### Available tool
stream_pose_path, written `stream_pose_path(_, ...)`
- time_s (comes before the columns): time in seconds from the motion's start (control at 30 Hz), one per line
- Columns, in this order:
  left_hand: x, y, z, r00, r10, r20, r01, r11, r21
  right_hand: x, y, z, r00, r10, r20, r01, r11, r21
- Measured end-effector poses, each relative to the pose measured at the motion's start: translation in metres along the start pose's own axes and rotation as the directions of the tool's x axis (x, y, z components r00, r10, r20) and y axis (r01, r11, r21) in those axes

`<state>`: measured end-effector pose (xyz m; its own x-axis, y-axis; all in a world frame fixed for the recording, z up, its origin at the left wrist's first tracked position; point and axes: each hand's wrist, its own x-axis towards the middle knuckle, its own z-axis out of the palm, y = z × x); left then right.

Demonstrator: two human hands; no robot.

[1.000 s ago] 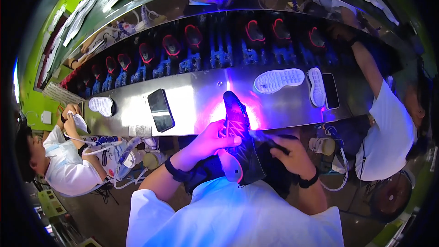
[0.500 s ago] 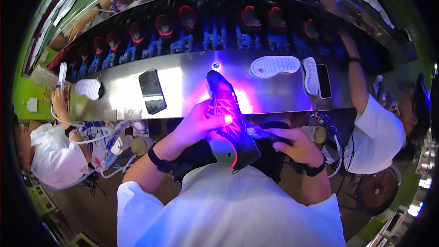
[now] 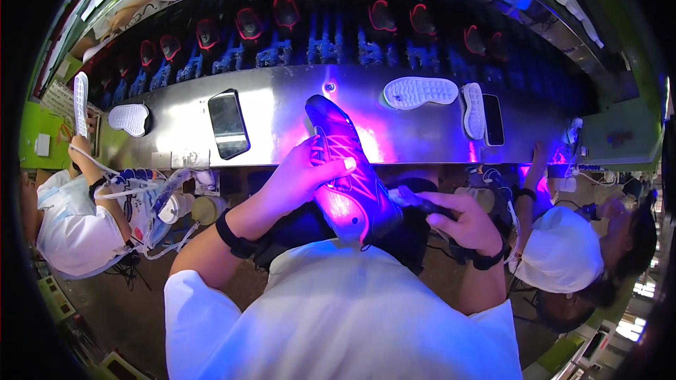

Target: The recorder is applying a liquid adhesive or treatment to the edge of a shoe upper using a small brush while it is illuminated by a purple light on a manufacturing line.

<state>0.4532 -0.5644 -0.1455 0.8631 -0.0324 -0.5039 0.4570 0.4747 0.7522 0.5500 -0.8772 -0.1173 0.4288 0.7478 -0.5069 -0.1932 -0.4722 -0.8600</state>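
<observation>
My left hand [image 3: 299,177] grips a dark shoe upper [image 3: 360,200] with zigzag lacing, its thumb lying across the laces. The toe points away from me toward the bench, and the heel end is near my chest. Purple light falls on the shoe and turns its laces and side pink. In my right hand [image 3: 468,224] is a brush [image 3: 408,197] with a dark handle. Its pale bristles are at the shoe's right side, toward the heel; whether they touch it I cannot tell.
On the metal bench [image 3: 282,127] lie a phone [image 3: 229,124], white soles [image 3: 421,92] and another phone [image 3: 494,119]. A small purple lamp [image 3: 329,87] glows at its far side. Beyond runs a dark rack [image 3: 324,24] with red-rimmed pieces. Co-workers sit left [image 3: 77,229] and right [image 3: 563,250].
The shoe has turned slightly, its toe swinging left, and its side now catches more purple light. The right co-worker has drawn an arm back from the rack. My head view has shifted a little.
</observation>
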Motion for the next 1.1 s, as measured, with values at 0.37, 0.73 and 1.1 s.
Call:
stream_pose_path(0.37, 0.02, -0.018, 0.005, 0.976, -0.218, -0.001, 0.215, 0.965, -0.147, -0.018, -0.005, -0.021, 0.959, -0.245, -0.142, 0.164, 0.89, -0.424)
stream_pose_path(0.73, 0.001, -0.021, 0.015, 0.92, -0.378, 0.104, 0.374, 0.765, -0.525, -0.004, -0.048, -0.031, 0.919, -0.356, -0.169, 0.218, 0.817, -0.534)
stream_pose_path(1.1, -0.001, -0.064, -0.007, 0.726, -0.303, 0.617, 0.666, 0.089, -0.741, 0.022, -0.066, -0.019, 0.871, -0.483, -0.091, 0.333, 0.716, -0.613)
